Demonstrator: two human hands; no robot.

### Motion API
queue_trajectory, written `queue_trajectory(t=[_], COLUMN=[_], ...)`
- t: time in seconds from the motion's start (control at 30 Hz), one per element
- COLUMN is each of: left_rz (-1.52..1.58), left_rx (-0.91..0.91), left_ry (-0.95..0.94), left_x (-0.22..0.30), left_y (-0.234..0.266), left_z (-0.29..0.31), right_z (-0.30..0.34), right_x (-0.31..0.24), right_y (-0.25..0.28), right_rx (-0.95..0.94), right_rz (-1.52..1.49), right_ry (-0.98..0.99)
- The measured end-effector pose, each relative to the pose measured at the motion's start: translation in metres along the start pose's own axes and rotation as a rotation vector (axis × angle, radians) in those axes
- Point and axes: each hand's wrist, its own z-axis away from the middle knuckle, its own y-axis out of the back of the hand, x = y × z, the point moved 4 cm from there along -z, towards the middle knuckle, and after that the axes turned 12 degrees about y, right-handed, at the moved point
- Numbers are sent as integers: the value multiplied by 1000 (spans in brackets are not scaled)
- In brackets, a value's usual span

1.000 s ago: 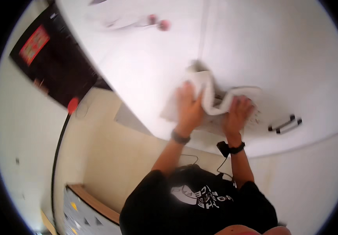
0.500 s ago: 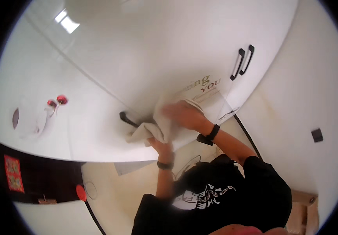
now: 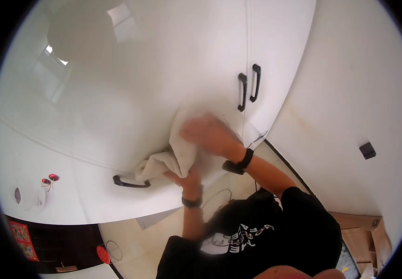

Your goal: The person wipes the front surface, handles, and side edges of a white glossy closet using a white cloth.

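Observation:
An off-white cloth (image 3: 182, 151) lies bunched against a glossy white cabinet door (image 3: 163, 69). My right hand (image 3: 208, 135), blurred by motion, presses on the cloth with its back toward me and has the cloth under its fingers. Lower down, my left hand (image 3: 188, 180) grips the hanging end of the cloth, its fingertips partly hidden by the folds. A dark band circles each wrist. Just left of the cloth's loose fold is a black handle (image 3: 132, 182).
Two black handles (image 3: 243, 92) stand side by side up to the right. Red flowers (image 3: 51, 178) decorate the door at left. A dark panel (image 3: 66, 244) and a red round object (image 3: 103, 254) are lower left. A black box (image 3: 367, 150) sits on the right wall; brown wooden furniture (image 3: 357, 221) is lower right.
The view has swung, so the handles and flowers sit further left and lower. My right hand and the cloth have shifted slightly left, now covering the lettering on the door.

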Motion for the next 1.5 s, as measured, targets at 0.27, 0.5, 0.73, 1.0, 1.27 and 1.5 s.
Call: queue_trajectory(t=[0.27,0.5,0.73,1.0,1.27,1.5], left_rz=[-576,-456,-171,-246,-369,-367], left_rx=[-372,-536,-185,69,-156,-307], left_ry=[-211,-500,-383,-468,-307,-200], left_x=[-6,71,212,304,222,150], left_y=[-110,-225,-257,-248,-279,-299], left_z=[49,58,12,-42,-1,48], right_z=[138,255,196,194,250,288], right_x=[70,165,242,320,303,280], right_y=[-34,-63,95,144,72,17], right_rx=[-189,325,928,1050,823,626], right_rz=[-288,-61,-607,-244,-151,-151], right_ry=[-100,-424,-678,-539,-645,-756])
